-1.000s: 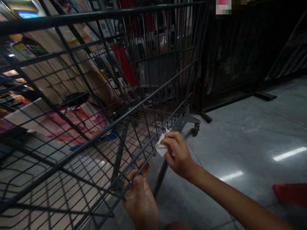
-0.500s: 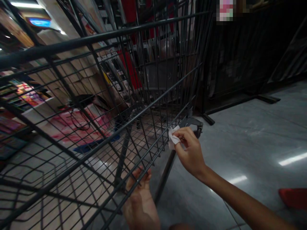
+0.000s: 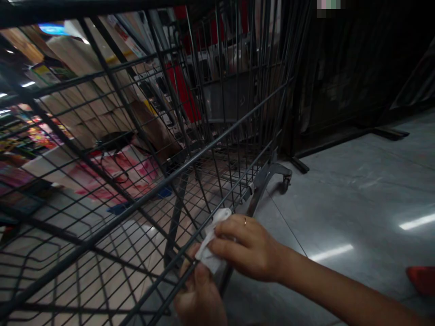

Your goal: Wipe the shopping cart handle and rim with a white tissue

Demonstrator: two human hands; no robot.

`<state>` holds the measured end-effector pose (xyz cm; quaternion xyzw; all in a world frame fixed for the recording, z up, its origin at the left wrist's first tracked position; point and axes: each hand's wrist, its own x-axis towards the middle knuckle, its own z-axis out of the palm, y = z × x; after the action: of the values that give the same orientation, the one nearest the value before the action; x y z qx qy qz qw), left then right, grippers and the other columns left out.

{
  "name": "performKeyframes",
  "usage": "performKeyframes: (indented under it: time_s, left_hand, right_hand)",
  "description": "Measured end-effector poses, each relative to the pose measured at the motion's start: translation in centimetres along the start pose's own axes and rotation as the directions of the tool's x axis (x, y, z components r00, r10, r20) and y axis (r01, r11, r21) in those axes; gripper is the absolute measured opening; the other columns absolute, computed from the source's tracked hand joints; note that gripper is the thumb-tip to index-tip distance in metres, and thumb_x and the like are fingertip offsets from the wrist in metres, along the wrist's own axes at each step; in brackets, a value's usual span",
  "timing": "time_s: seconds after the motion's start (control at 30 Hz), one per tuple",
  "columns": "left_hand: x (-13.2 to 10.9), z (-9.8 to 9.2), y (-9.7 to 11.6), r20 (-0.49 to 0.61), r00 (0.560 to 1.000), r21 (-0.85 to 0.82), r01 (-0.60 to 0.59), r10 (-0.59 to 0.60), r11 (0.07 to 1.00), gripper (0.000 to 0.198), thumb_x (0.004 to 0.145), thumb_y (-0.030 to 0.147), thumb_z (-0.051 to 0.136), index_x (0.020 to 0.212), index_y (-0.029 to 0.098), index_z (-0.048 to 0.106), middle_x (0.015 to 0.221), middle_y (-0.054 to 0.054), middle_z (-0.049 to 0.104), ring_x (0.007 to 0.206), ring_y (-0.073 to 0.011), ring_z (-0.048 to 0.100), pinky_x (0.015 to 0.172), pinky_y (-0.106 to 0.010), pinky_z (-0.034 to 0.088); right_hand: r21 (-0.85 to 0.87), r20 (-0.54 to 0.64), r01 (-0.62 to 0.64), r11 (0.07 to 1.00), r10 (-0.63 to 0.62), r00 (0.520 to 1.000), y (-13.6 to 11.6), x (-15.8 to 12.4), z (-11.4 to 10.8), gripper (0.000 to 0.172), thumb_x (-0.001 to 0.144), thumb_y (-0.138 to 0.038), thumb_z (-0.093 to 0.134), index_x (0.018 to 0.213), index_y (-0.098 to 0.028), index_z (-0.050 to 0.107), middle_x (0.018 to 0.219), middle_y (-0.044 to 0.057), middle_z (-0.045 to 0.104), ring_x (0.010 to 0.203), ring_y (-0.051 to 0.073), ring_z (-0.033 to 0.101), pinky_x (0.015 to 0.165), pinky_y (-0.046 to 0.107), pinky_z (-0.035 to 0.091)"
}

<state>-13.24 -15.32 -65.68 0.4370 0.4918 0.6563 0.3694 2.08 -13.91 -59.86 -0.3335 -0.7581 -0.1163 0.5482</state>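
A dark wire shopping cart [image 3: 217, 141] fills the left and middle of the head view. Bunched in my right hand [image 3: 253, 249] is a white tissue [image 3: 212, 256], pressed against the lower side rail of the cart. My left hand [image 3: 201, 296] is closed round that same rail just below, its fingers partly behind the wires. The left thumb lies by the lower edge of the tissue; whether it also pinches the tissue is hard to see.
A pink-and-white patterned bag [image 3: 118, 174] shows through the wires. Behind the cart are hanging packaged goods [image 3: 185, 93]. A caster wheel [image 3: 285, 181] and a dark rack foot [image 3: 301, 165] stand on the glossy tiled floor [image 3: 353, 199]. Something red [image 3: 421, 280] is at the right edge.
My right hand has moved down and left along the rail with the tissue, reaching my left hand. The left fingers have closed round the rail. The view has shifted slightly.
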Motion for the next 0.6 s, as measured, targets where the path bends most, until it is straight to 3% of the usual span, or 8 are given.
performKeyframes:
  time_s: [0.1,0.2,0.33,0.4,0.47,0.6]
  left_hand:
    - [-0.2,0.5,0.1,-0.043,0.998,0.033,0.053,-0.051,0.998,0.028,0.076,0.04,0.068,0.092,0.017,0.066,0.09,-0.01,0.069,0.081,-0.0217,0.068,0.068,-0.03,0.057]
    - [-0.2,1.1,0.5,-0.093,0.993,-0.012,0.07,-0.071,0.997,0.038,0.069,0.045,0.073,0.091,0.015,0.067,0.093,-0.01,0.068,0.08,-0.0212,0.067,0.07,-0.03,0.057]
    - [0.1,1.6,1.0,-0.114,0.99,-0.119,0.075,-0.088,0.99,0.045,0.058,0.047,0.081,0.082,0.012,0.066,0.09,-0.008,0.066,0.075,-0.019,0.066,0.069,-0.031,0.057]
    - [0.2,1.7,1.1,-0.12,0.99,-0.131,0.056,-0.072,0.99,0.045,0.056,0.046,0.082,0.081,0.012,0.065,0.088,-0.007,0.066,0.073,-0.0182,0.065,0.068,-0.031,0.057]
    - [0.1,1.6,1.0,-0.109,0.993,-0.112,0.038,-0.05,0.993,0.045,0.058,0.048,0.08,0.082,0.013,0.065,0.085,-0.006,0.067,0.073,-0.018,0.065,0.068,-0.03,0.057]
    - [0.3,1.2,0.3,-0.038,0.999,0.05,-0.016,0.018,0.999,0.031,0.073,0.046,0.07,0.085,0.018,0.063,0.081,-0.004,0.067,0.077,-0.0191,0.066,0.069,-0.03,0.055]
  right_hand:
    - [0.003,-0.085,-0.102,0.995,0.102,0.991,1.4,-1.1,-0.3,0.014,0.09,-0.012,0.047,0.093,-0.016,0.059,0.087,0.007,0.059,0.078,0.015,0.057,0.065,0.025,0.049]
    - [-0.024,-0.157,-0.22,0.975,0.213,0.964,2.8,-2.0,-0.6,0.022,0.084,-0.004,0.047,0.097,-0.018,0.06,0.091,0.007,0.056,0.085,0.016,0.057,0.07,0.028,0.052]
    - [0.014,-0.253,-0.419,0.908,0.408,0.877,3.4,-2.0,-1.1,0.026,0.079,-0.002,0.05,0.094,-0.02,0.061,0.09,0.005,0.054,0.082,0.016,0.057,0.068,0.028,0.052]
    - [0.082,-0.282,-0.461,0.884,0.464,0.84,2.8,-1.4,-1.6,0.024,0.078,-0.003,0.053,0.092,-0.02,0.061,0.089,0.004,0.054,0.079,0.015,0.057,0.064,0.027,0.051]
    - [0.13,-0.292,-0.417,0.9,0.436,0.851,1.7,-0.3,-2.3,0.022,0.079,-0.004,0.054,0.093,-0.021,0.061,0.089,0.004,0.055,0.078,0.015,0.057,0.063,0.027,0.051]
    - [0.064,-0.2,-0.181,0.981,0.191,0.961,-1.0,2.0,-3.3,0.019,0.085,-0.009,0.052,0.099,-0.018,0.061,0.092,0.007,0.059,0.085,0.016,0.06,0.068,0.028,0.054]
